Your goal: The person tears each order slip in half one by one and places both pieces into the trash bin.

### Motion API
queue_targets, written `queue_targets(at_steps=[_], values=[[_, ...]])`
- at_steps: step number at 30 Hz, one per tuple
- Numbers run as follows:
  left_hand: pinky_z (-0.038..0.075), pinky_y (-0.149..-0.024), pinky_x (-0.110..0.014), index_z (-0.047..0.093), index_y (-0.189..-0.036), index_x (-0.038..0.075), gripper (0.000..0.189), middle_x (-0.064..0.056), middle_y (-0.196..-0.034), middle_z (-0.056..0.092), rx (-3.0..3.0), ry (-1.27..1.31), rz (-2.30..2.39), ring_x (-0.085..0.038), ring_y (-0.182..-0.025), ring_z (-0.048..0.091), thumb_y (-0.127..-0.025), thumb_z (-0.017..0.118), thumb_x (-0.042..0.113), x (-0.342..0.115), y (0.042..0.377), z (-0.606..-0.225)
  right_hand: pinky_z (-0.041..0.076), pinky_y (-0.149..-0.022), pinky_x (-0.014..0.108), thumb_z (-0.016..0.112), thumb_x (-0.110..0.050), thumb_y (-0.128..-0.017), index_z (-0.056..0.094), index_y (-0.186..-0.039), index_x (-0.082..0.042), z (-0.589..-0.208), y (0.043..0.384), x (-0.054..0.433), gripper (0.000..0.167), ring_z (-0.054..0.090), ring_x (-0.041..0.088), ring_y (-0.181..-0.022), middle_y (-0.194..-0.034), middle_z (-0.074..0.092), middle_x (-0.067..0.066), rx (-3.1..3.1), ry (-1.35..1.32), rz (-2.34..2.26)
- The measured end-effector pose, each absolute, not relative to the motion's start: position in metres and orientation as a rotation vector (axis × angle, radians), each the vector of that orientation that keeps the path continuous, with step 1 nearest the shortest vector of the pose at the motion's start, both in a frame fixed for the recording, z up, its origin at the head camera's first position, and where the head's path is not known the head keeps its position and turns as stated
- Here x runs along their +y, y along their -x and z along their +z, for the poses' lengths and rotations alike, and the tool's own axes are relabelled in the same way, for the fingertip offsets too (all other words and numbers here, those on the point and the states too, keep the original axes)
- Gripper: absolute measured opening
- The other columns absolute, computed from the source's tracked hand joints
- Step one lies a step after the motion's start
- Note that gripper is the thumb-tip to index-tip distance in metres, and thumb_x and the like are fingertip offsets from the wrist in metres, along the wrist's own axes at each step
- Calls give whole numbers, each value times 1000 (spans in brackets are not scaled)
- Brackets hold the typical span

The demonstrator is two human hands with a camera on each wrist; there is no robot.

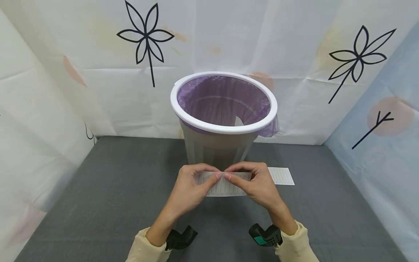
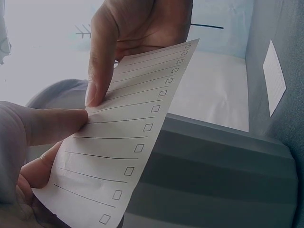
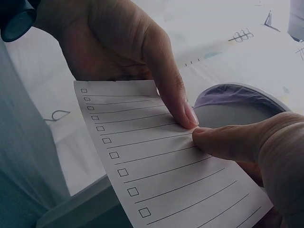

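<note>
Both hands pinch one sheet of checklist paper [image 1: 226, 187], printed with lines and a column of small boxes. My left hand [image 1: 191, 185] holds it near the middle of its upper edge, thumb on the printed face and fingers behind. Right beside it, my right hand [image 1: 256, 183] pinches the same edge, the two thumb tips almost meeting. In the left wrist view the sheet [image 2: 123, 128] is slightly bowed and in one piece. A second lined sheet [image 1: 280, 176] lies on the table, partly behind the right hand.
A waste bin [image 1: 216, 147] with a white rim and a purple liner bag [image 1: 209, 98] stands just beyond the hands. A white piece of paper [image 1: 238, 121] shows inside it. Grey cloth covers the table [image 1: 108, 189]; patterned curtains [image 1: 98, 105] hang around.
</note>
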State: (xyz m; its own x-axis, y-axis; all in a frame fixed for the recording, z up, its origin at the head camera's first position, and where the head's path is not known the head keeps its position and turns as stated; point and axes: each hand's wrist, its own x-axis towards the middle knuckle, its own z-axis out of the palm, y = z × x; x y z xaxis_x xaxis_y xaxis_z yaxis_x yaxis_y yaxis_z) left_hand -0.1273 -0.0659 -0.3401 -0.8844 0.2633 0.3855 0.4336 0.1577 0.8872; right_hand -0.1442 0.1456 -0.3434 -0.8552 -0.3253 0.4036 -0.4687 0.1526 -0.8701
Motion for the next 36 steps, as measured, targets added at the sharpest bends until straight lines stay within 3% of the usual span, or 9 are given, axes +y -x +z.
queue_targets(at_steps=[26,36], values=[[55,-74,-34,79,-96,8,6,3,-90,76,-2255,687,-1793,-13,-82,70,-93,74,8,-66,130,-341,54,-74,31,76,2,-88,79,-95,-4,-344,144,141,10,69,21,-85,-90,76,6,-2235,-799,1802],[55,-65,-32,80,-95,7,6,2,-88,75,-2242,674,-1813,-14,-76,69,-92,74,6,-65,129,-342,54,-66,30,76,2,-88,79,-92,-4,-344,141,139,8,69,19,-78,-87,75,5,-2228,-797,1752]])
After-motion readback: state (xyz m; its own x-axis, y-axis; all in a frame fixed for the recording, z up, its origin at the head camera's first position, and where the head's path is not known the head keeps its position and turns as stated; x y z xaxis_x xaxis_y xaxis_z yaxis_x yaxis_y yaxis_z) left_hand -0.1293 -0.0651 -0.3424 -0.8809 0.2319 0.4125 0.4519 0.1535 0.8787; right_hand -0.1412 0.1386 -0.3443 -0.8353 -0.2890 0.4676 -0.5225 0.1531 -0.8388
